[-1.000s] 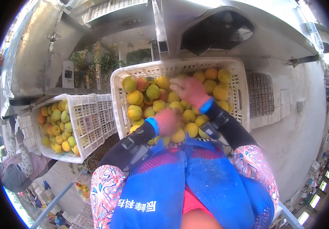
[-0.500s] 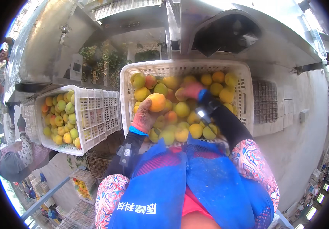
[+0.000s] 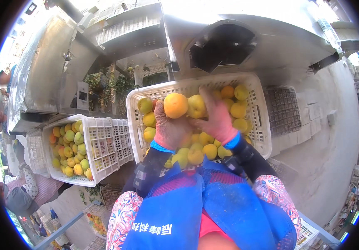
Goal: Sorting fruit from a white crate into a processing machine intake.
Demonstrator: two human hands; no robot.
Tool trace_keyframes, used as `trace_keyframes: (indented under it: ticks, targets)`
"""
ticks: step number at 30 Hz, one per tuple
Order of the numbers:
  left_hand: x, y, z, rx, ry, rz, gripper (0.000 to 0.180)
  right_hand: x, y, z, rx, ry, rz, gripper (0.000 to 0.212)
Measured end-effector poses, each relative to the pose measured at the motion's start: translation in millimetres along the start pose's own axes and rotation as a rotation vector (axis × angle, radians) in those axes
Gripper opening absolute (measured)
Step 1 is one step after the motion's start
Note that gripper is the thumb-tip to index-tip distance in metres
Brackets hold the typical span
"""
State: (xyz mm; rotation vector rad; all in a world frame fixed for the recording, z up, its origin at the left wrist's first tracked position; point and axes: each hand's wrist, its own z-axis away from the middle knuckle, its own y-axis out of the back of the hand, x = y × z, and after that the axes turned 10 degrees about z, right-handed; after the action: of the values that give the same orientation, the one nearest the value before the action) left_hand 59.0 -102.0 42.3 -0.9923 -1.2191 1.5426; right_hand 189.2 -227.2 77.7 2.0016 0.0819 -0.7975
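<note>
Your left hand (image 3: 169, 130) grips orange fruit (image 3: 175, 105), center of frame, above white crate (image 3: 196, 82). Your right hand (image 3: 216, 120) holds yellow-green fruit (image 3: 196, 107) just right of it, thumb below, fingers along right side. Yellow fruits (image 3: 195, 157) fill crate's lower part. Second crate (image 3: 101, 146), fruit-filled, left of frame.

floor (image 3: 333, 143): grey | metal housing (image 3: 42, 79): scuffed, left | glare (image 3: 204, 7): top edge

Orange fruit (image 3: 175, 105), yellow-green fruit (image 3: 196, 107), white crate (image 3: 264, 137), blue apron (image 3: 163, 208), swirl-patterned sleeves (image 3: 123, 212)
</note>
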Motion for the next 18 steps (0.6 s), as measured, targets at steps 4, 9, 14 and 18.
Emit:
trace_keyframes:
  ticks: [4, 9, 14, 18]
  targets:
    - [6, -11, -8, 0.022, -0.103, -0.104, 0.079, 1, 8, -22, 0.243, -0.012, 0.005, 0.088]
    - [9, -16, -2, 0.062, -0.143, 0.083, 0.065, 11, 14, -65, 0.446, -0.041, 0.127, 0.082]
    - [3, -22, -3, 0.039, -0.099, -0.038, 0.050, 43, 14, -128, 0.130, -0.189, 0.290, 0.058]
    - [17, -13, -11, -0.023, -0.003, 0.057, 0.050, 22, 20, -134, 0.451, -0.166, 0.290, 0.049]
